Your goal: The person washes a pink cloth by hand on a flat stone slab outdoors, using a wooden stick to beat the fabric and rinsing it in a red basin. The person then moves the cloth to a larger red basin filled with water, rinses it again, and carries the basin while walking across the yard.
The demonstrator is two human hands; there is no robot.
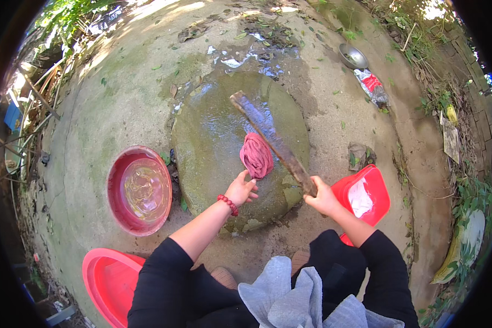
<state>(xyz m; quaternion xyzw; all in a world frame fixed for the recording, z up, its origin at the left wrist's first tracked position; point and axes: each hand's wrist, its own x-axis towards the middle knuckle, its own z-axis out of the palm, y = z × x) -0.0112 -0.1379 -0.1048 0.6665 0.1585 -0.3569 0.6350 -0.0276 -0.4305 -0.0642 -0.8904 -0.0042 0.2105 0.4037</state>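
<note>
On a wet, flat round stone (pixel 213 164) lies a bunched red cloth (pixel 256 158). Just below the cloth, my left hand (pixel 240 192) has its fingers spread near the cloth's lower edge; whether a fingertip touches it, I cannot tell. A red bead bracelet circles that wrist. My right hand (pixel 323 197) grips the lower end of a long wooden stick (pixel 276 143), which slants up and left above the stone, its far part passing beside the cloth. A grey cloth (pixel 283 295) lies over my lap.
Left of the stone stands a red basin of water (pixel 111 190), with a second red basin (pixel 91 283) below it. At right is a red bucket (pixel 383 201) holding a white thing. A metal bowl (pixel 354 56) and a plastic packet (pixel 371 87) lie at upper right.
</note>
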